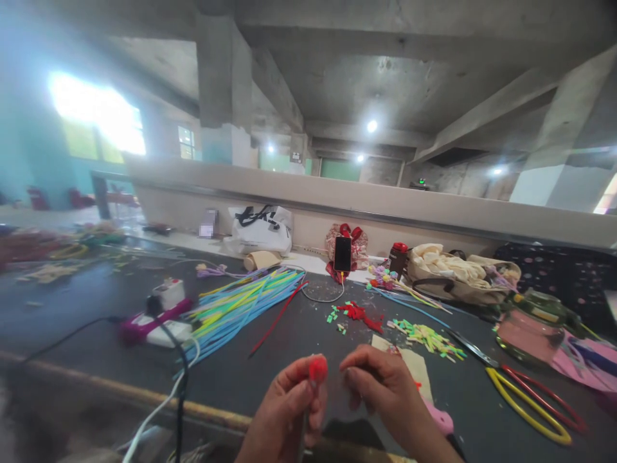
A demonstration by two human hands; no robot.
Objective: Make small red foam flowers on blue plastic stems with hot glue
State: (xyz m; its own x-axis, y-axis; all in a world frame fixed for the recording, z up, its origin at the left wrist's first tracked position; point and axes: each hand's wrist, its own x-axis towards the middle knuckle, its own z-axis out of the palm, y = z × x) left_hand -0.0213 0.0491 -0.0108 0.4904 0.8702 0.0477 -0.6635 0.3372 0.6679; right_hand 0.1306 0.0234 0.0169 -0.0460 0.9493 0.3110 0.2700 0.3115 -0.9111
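My left hand is closed in a pinch around a small red bud-like piece, which pokes up above the fingertips. A thin stem seems to run down from it inside the hand. Just to its right, apart from the red piece, my right hand has its thumb and forefinger drawn together; whatever they hold is hidden. Partly under the right forearm lie a beige cloth or card and a pink tool handle. Beyond the hands sit red fuzzy cut pieces and green bits.
Long coloured fuzzy stems lie left of centre, beside a purple-and-white power strip with cables. At right are yellow-and-red-handled scissors, yellow-green cut bits and a jar. A phone leans at the back.
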